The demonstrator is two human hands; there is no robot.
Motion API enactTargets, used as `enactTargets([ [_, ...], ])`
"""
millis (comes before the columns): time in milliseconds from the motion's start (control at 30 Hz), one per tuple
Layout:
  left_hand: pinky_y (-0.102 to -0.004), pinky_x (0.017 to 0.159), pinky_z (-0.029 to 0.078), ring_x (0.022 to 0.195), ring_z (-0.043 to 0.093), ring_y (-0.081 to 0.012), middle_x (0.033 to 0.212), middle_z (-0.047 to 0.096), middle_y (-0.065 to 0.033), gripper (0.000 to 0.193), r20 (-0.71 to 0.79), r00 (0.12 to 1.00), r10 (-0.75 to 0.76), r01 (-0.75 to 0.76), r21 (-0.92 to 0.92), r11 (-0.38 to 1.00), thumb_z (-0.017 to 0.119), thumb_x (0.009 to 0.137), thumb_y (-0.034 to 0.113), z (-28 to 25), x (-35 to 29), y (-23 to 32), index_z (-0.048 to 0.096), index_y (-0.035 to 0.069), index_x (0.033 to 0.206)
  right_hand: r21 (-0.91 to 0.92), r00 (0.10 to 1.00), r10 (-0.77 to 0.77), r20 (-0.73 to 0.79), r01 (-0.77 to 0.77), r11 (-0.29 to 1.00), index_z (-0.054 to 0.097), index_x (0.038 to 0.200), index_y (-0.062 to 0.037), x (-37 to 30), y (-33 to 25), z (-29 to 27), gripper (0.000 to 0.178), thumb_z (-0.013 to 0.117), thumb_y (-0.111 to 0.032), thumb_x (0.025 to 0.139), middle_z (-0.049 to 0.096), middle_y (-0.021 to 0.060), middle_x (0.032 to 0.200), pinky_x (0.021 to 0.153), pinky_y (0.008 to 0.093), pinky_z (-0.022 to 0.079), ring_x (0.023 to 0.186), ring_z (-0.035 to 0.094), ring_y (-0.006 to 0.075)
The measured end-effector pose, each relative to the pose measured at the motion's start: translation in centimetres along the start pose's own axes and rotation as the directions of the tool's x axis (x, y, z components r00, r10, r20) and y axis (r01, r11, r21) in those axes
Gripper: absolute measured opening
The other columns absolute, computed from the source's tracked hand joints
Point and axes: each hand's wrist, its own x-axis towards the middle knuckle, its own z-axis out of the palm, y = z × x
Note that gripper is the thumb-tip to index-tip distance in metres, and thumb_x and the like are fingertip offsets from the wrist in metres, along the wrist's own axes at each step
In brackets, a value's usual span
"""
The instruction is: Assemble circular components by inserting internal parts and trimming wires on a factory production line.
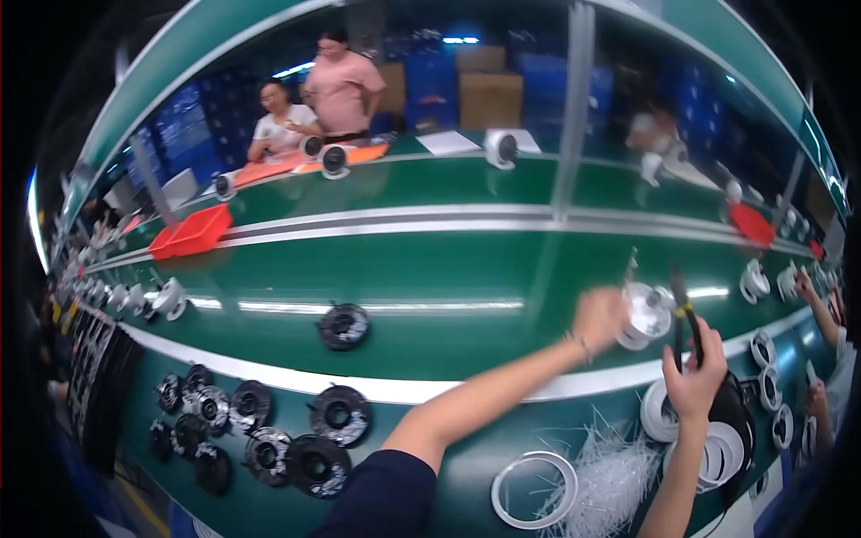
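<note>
My left hand (599, 321), blurred by motion, reaches over the far green surface, its fingers closed on the left side of a white round housing (647, 330). The housing's open face shows a pale inside, and a thin strip sticks up above it. Just to the right, my right hand (698, 375) grips a pair of pliers (685, 312) by their dark handles, with a yellow part near the pivot. The jaws point up and away, beside the housing. Whether they touch it I cannot tell.
A heap of thin clear-white strips (614, 475) lies nearest me, beside a white ring (495, 491). Several black round parts (316, 464) cover the left; another black part (344, 326) sits farther off. White rings (659, 412) stand right. Beyond are a red tray (193, 231) and people.
</note>
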Motion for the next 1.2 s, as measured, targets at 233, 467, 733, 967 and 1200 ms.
enactTargets([
  [233, -0.0421, 0.059, 0.046, 0.063, 0.057, -0.0345, 0.071, 0.06, -0.0178, 0.032, 0.428, 0.897, -0.107, -0.091, 0.417, 0.905, 0.048, 0.082, 0.029, -13.8, -8.0, 7.6, 0.057, 0.005, 0.1, 0.221, 0.907, -0.334, 0.256, 0.281, 0.934, 0.054, 0.097, 0.0024, -7.6, -6.9, -5.0, 0.053, 0.061, -0.012, 0.047, 0.043, 0.0049, 0.066, 0.043, 0.023, 0.027, 0.046, 0.036, 0.0128],
  [467, -0.0346, 0.053, 0.045, 0.057, 0.057, -0.0272, 0.067, 0.059, -0.0135, 0.02, 0.37, 0.926, -0.073, -0.123, 0.479, 0.869, 0.057, 0.076, 0.015, -34.0, -22.5, 10.1, 0.061, 0.004, 0.093, 0.356, 0.659, -0.381, 0.649, 0.18, 0.917, 0.055, 0.105, -0.0074, -21.0, -13.9, -6.1, 0.054, 0.07, -0.019, 0.054, 0.052, 0.0128, 0.093, 0.075, 0.0367, 0.04, 0.085, 0.05, 0.0282],
  [733, -0.0251, 0.06, 0.049, 0.064, 0.063, -0.0175, 0.07, 0.064, -0.0089, 0.014, -0.284, 0.912, -0.297, 0.4, 0.45, 0.799, 0.056, 0.071, 0.001, -40.9, -35.6, 15.5, 0.062, -0.001, 0.084, 0.196, 0.66, -0.228, 0.716, 0.124, 0.973, 0.052, 0.108, -0.006, -25.4, -17.9, -1.0, 0.058, 0.071, -0.024, 0.056, 0.049, 0.0154, 0.1, 0.079, 0.0412, 0.036, 0.092, 0.046, 0.0322],
  [967, -0.0254, 0.061, 0.048, 0.065, 0.062, -0.0193, 0.07, 0.063, -0.0113, 0.018, -0.453, 0.833, -0.318, 0.515, 0.423, 0.745, 0.052, 0.072, -0.005, -42.6, -39.5, 15.7, 0.059, -0.003, 0.088, 0.243, 0.708, -0.341, 0.619, 0.24, 0.94, 0.053, 0.104, -0.0035, -25.8, -16.8, 2.0, 0.061, 0.073, -0.023, 0.05, 0.049, 0.0112, 0.096, 0.074, 0.0366, 0.033, 0.085, 0.045, 0.0266],
  [1200, -0.0255, 0.063, 0.047, 0.064, 0.062, -0.0182, 0.069, 0.063, -0.0111, 0.016, -0.342, 0.923, -0.175, 0.35, 0.562, 0.749, 0.051, 0.073, -0.004, -43.7, -35.4, 14.6, 0.059, -0.004, 0.086, 0.193, 0.756, -0.285, 0.589, 0.211, 0.958, 0.053, 0.104, -0.003, -25.4, -16.0, 1.8, 0.061, 0.073, -0.022, 0.049, 0.049, 0.0112, 0.097, 0.076, 0.0367, 0.033, 0.086, 0.046, 0.027],
])
